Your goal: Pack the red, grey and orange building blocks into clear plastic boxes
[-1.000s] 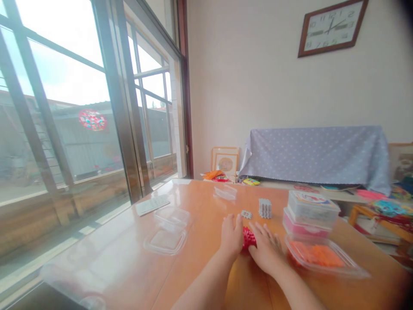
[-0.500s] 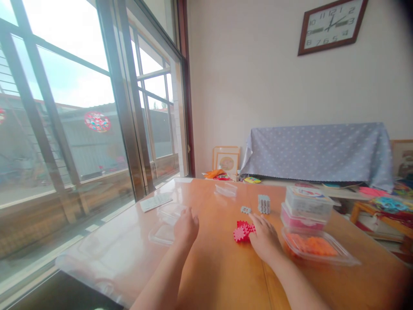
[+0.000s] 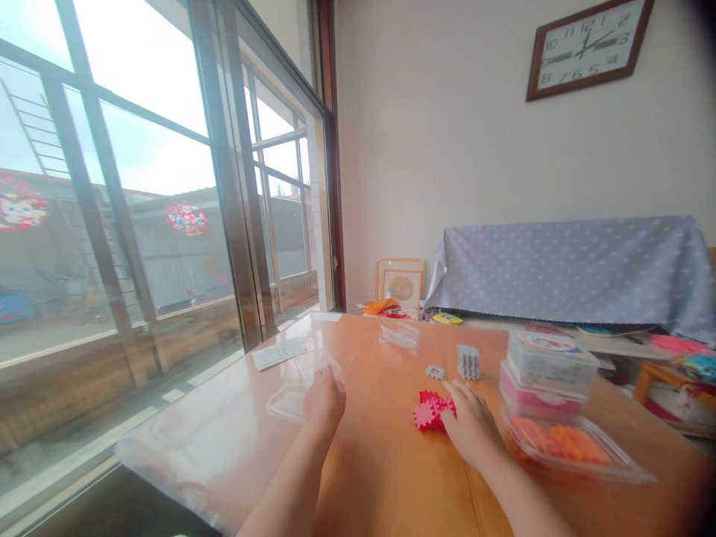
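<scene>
My left hand [image 3: 324, 399] is closed on a clear plastic lid [image 3: 313, 364], tilting it up above a clear container [image 3: 286, 403] on the orange table [image 3: 380, 462]. Flat on the table, my right hand [image 3: 473, 425] rests with fingers stretched, touching a pile of red toothed building pieces [image 3: 432, 410]. A single grey piece [image 3: 435, 371] and a grey stack of pieces [image 3: 468, 362] stand just beyond the red ones.
At the right are an open tray of orange pieces [image 3: 559, 444] and two stacked closed boxes [image 3: 545, 373]. Another clear lid [image 3: 398, 334] and a card [image 3: 273, 354] lie further back. A window runs along the left table edge; a cloth-covered bench stands behind.
My left hand left the red pieces, swung left to the clear containers and took hold of a lid. My right hand stayed by the red pile. The camera shifted slightly.
</scene>
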Available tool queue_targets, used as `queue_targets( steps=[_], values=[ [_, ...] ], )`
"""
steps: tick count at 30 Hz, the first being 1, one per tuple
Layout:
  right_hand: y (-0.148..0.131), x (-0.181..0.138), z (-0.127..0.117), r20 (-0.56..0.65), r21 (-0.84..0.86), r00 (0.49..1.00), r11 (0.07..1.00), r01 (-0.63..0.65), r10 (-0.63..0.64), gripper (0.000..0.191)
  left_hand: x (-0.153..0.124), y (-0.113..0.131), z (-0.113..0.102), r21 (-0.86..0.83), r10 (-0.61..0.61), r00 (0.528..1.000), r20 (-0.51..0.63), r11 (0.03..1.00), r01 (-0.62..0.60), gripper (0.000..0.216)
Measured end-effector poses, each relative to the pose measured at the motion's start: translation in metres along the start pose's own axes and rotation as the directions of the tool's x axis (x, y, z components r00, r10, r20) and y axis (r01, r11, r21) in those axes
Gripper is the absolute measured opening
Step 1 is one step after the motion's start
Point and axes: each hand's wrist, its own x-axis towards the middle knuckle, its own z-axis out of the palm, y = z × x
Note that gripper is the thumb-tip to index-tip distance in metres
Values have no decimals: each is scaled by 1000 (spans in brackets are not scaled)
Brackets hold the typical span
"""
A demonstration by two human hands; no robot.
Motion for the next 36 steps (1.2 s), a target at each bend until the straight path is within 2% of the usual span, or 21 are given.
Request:
queue_targets(
  steps=[7,12,15,19,25,31,36],
  values=[
    [1,0,0,19,37,1000,999,-23,22,56,-6,6,4,-131,102,987,-125,984,-119,31],
    [2,1,0,3,96,999,994,-42,42,57,-16,24,18,-347,199,972,-128,909,-232,21],
    [3,3,-1,-15,125,998,991,-53,55,57,-21,35,31,-416,244,962,-126,867,-274,13],
    [5,6,-3,-43,162,996,985,-66,74,56,-24,41,43,-411,277,951,-138,857,-310,8],
    [6,8,-6,-67,210,993,974,-85,102,53,-20,31,51,-452,270,954,-131,840,-300,12],
    [5,8,-10,-60,245,987,960,-133,152,52,-16,25,43,-437,224,970,-90,867,-241,24],
    [6,9,-14,-33,239,984,957,-162,175,50,-26,27,30,-273,217,974,-71,935,-228,33]
  ],
)
